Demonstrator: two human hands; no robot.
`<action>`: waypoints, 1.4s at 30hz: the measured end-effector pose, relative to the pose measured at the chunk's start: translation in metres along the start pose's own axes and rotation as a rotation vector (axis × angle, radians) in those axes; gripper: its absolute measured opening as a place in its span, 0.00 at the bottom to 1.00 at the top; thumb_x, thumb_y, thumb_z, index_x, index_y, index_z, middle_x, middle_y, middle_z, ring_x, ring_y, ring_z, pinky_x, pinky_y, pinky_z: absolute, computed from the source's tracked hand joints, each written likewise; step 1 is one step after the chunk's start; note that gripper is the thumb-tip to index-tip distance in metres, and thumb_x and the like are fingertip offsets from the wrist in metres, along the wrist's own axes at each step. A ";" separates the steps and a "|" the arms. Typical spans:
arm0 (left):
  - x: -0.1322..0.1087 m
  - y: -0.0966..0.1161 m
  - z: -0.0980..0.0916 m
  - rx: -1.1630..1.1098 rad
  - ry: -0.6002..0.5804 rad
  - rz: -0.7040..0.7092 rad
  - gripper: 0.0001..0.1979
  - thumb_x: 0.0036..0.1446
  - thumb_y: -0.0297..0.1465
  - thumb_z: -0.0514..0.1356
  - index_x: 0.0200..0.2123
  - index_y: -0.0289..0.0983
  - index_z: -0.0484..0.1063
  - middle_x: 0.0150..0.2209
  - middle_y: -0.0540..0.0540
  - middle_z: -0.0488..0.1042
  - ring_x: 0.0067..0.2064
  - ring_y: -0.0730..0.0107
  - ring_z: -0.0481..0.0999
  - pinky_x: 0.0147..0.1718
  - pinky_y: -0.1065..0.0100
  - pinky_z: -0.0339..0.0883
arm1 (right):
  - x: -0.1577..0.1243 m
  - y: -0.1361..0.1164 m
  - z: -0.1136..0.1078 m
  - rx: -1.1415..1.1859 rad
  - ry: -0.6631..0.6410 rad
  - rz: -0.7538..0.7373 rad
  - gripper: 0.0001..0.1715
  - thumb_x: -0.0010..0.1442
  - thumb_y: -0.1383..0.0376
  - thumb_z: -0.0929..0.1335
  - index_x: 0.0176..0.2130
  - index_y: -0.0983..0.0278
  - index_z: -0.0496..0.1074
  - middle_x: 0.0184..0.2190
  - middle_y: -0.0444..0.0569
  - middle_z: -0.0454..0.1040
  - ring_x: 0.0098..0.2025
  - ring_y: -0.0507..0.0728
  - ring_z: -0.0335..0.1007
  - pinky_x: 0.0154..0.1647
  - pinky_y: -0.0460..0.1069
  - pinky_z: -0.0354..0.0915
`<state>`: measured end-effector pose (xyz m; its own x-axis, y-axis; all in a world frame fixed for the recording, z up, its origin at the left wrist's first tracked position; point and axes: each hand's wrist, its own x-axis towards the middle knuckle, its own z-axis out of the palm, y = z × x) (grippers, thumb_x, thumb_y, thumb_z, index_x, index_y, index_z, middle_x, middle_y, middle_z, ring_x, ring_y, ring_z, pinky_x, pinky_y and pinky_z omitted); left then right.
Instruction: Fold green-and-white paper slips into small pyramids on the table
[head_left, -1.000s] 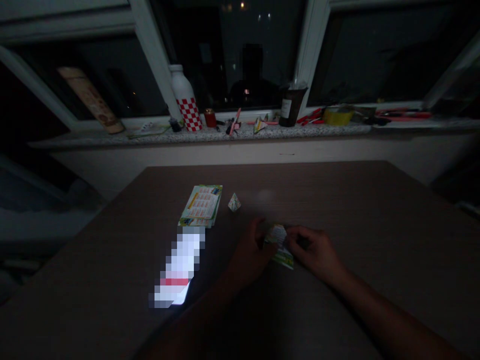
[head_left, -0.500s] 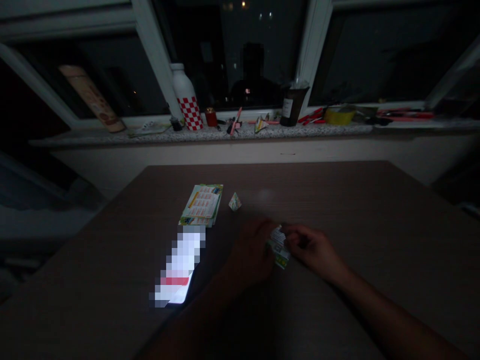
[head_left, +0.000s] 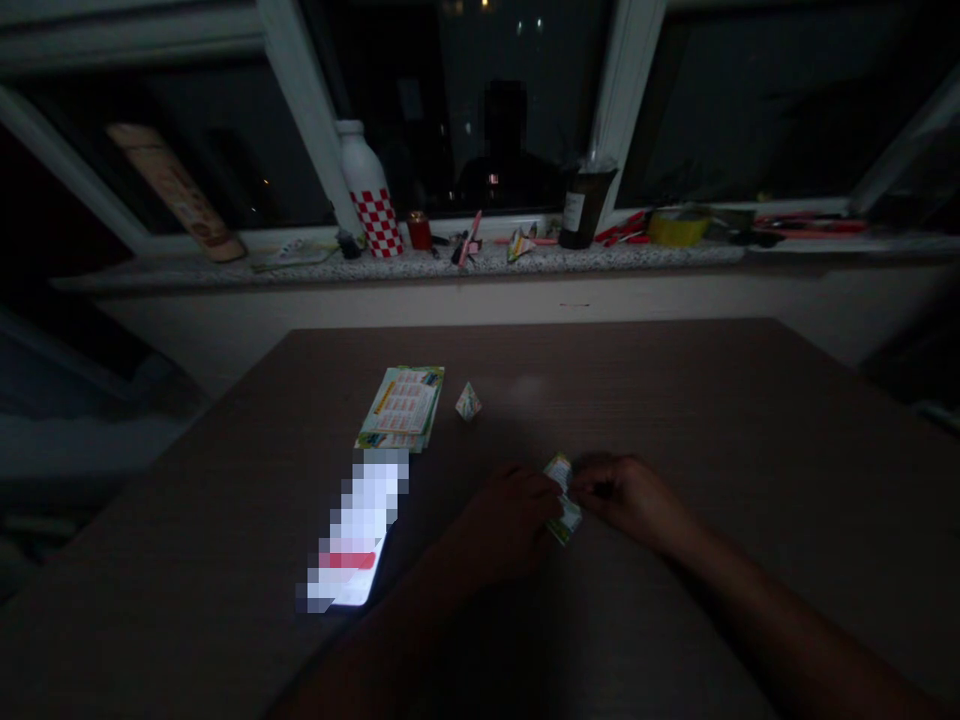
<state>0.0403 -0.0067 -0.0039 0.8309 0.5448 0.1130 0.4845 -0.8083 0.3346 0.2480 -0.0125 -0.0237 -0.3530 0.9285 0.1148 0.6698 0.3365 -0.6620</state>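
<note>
A small printed paper piece (head_left: 568, 520), white and green, lies on the brown table between my hands. My left hand (head_left: 514, 515) rests over its left side, fingers closed on it. At its right edge, my right hand (head_left: 619, 490) pinches the paper with thumb and forefinger. Up and left of them stands a small folded paper shape (head_left: 468, 402). Further left is a stack of printed sheets (head_left: 405, 402), with a lit phone (head_left: 364, 535) just below it, its screen partly pixelated.
The table (head_left: 675, 370) reaches a wall below a stone sill (head_left: 300, 268). On the sill stand a red-checked white bottle (head_left: 375, 205), a tan bottle (head_left: 180, 195), a dark cup (head_left: 583, 208), yellow tape (head_left: 677, 228) and small items.
My left hand's fingers have shifted slightly down over the paper, whose upper part looks narrower and lower part has turned a little. My right hand stays close to it.
</note>
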 end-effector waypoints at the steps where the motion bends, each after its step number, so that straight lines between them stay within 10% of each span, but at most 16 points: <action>1: 0.000 0.000 -0.001 0.002 -0.001 0.001 0.09 0.55 0.27 0.57 0.41 0.37 0.70 0.45 0.45 0.73 0.48 0.62 0.70 0.53 0.58 0.54 | 0.000 0.000 -0.001 0.001 -0.008 -0.030 0.07 0.54 0.69 0.68 0.27 0.62 0.76 0.26 0.45 0.74 0.27 0.52 0.70 0.28 0.46 0.63; 25: 0.002 -0.001 -0.005 -0.024 -0.012 -0.047 0.08 0.59 0.28 0.53 0.37 0.37 0.73 0.40 0.46 0.74 0.44 0.64 0.71 0.48 0.61 0.58 | 0.004 0.006 -0.002 0.001 -0.062 -0.203 0.10 0.49 0.74 0.69 0.26 0.61 0.77 0.37 0.46 0.75 0.40 0.55 0.72 0.44 0.51 0.64; 42: 0.011 0.011 0.013 0.211 0.011 -0.388 0.14 0.62 0.31 0.47 0.37 0.35 0.71 0.38 0.40 0.72 0.41 0.57 0.69 0.41 0.56 0.60 | 0.004 0.002 -0.006 -0.015 -0.082 -0.187 0.09 0.54 0.72 0.68 0.28 0.60 0.77 0.37 0.46 0.76 0.39 0.54 0.72 0.45 0.50 0.64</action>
<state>0.0583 -0.0122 -0.0118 0.5741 0.8184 0.0269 0.8062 -0.5707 0.1561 0.2516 -0.0068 -0.0199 -0.5237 0.8341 0.1733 0.5969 0.5043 -0.6240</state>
